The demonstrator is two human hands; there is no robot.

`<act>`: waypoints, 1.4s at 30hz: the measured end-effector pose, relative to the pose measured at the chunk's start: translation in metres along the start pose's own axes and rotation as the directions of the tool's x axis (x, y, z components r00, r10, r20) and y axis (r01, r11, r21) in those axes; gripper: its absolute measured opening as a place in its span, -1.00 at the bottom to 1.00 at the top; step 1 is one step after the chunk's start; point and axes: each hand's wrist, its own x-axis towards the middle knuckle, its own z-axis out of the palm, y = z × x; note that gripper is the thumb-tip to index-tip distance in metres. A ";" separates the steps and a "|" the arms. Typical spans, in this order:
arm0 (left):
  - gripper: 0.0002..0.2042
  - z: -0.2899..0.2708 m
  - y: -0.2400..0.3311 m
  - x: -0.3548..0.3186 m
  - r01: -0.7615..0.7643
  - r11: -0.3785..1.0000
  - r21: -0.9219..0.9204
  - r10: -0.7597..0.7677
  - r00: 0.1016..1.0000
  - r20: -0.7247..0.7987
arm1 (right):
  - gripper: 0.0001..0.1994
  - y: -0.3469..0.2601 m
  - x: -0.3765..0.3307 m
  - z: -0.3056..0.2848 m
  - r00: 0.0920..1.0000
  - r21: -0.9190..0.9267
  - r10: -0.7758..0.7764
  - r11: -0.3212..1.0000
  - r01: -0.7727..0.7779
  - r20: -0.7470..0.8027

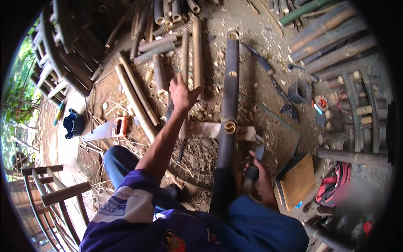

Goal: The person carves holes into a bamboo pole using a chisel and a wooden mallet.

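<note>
One left hand (183, 94) spreads at a bamboo stick (185, 54); the right hand (262, 178) grips a knife (260, 150), thick pole (230, 94) between them.

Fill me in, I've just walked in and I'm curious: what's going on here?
A person's right hand holds a knife, its blade pointing away from the body, beside a dark bamboo pole. That pole stretches away in front of the person and has a pale-rimmed hole in it. The left hand reaches out over slim, lighter poles; whether it grips one is unclear. A saw with an orange handle lies to the left.
</note>
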 end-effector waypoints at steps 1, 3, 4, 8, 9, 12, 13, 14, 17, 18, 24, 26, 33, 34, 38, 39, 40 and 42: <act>-0.14 -0.030 0.057 -0.010 -0.049 0.975 -0.215 0.089 0.980 0.180 | -0.58 -0.004 0.004 0.004 0.999 -0.045 0.018 0.999 -0.015 0.048; -0.10 -0.024 0.099 -0.041 -0.462 0.860 -0.217 0.510 0.795 0.329 | -0.55 -0.012 0.025 0.015 0.987 -0.244 0.103 0.967 -0.071 0.123; -0.06 -0.022 0.119 -0.068 -0.553 0.780 -0.293 0.619 0.614 0.491 | -0.55 -0.014 0.037 0.016 0.979 -0.386 0.167 0.916 -0.111 0.115; -0.07 0.001 0.165 -0.130 -0.647 0.650 -0.398 0.615 0.141 0.776 | -0.52 -0.008 0.063 0.006 0.985 -0.837 0.155 0.547 -0.022 0.075; -0.09 0.012 0.164 -0.129 -0.649 0.662 -0.375 0.545 0.074 0.835 | -0.51 -0.007 0.068 0.001 0.988 -0.908 0.131 0.418 0.018 0.080; -0.15 0.040 0.162 -0.120 -0.548 0.763 -0.343 0.415 0.008 0.910 | -0.49 -0.011 0.081 -0.007 0.992 -0.993 0.057 -0.014 0.115 0.114; -0.18 0.047 0.161 -0.119 -0.492 0.803 -0.337 0.388 0.003 0.922 | -0.49 -0.015 0.086 -0.009 0.989 -0.990 0.053 -0.023 0.140 0.139; -0.17 0.052 0.158 -0.119 -0.448 0.827 -0.341 0.422 0.094 0.902 | -0.49 -0.022 0.094 -0.012 0.985 -0.986 0.050 -0.032 0.166 0.165; -0.18 0.056 0.150 -0.119 -0.339 0.867 -0.365 0.481 0.378 0.791 | -0.49 -0.062 0.119 0.001 0.969 -0.968 0.049 -0.060 0.244 0.241; -0.19 0.056 0.146 -0.118 -0.334 0.862 -0.380 0.503 0.478 0.720 | -0.49 -0.083 0.127 0.008 0.963 -0.960 0.040 -0.080 0.269 0.267; -0.13 0.059 0.145 -0.126 -0.111 0.903 -0.415 0.284 0.879 0.383 | -0.77 -0.151 0.147 0.071 0.676 -0.437 0.195 -0.630 0.642 0.711; -0.13 0.062 0.144 -0.129 -0.082 0.840 -0.537 0.145 0.987 0.076 | -0.82 -0.150 0.170 0.077 0.485 -0.143 0.267 -0.743 0.653 0.833; -0.19 0.062 0.151 -0.121 -0.256 0.923 -0.288 0.384 0.568 0.727 | -0.83 -0.107 0.131 0.030 0.920 -0.888 -0.055 -0.290 0.356 0.387; -0.21 0.065 0.156 -0.120 -0.292 0.900 -0.324 0.423 0.395 0.816 | -0.80 -0.100 0.125 0.025 0.949 -0.949 -0.107 -0.152 0.278 0.295; -0.24 0.058 0.149 -0.105 -0.220 0.854 -0.471 0.520 0.350 0.779 | -0.66 -0.094 0.123 0.017 0.980 -0.954 -0.084 0.229 0.194 0.179; -0.24 0.054 0.148 -0.103 -0.169 0.856 -0.488 0.511 0.421 0.750 | -0.65 -0.105 0.117 0.027 0.989 -0.977 -0.047 0.157 0.146 0.141; -0.23 0.050 0.148 -0.098 -0.123 0.851 -0.510 0.498 0.496 0.711 | -0.64 -0.116 0.112 0.037 0.995 -0.992 -0.011 0.079 0.103 0.102; -0.20 0.042 0.141 -0.090 -0.070 0.839 -0.540 0.441 0.668 0.600 | -0.69 -0.153 0.125 0.087 0.982 -0.954 0.118 -0.246 0.173 0.147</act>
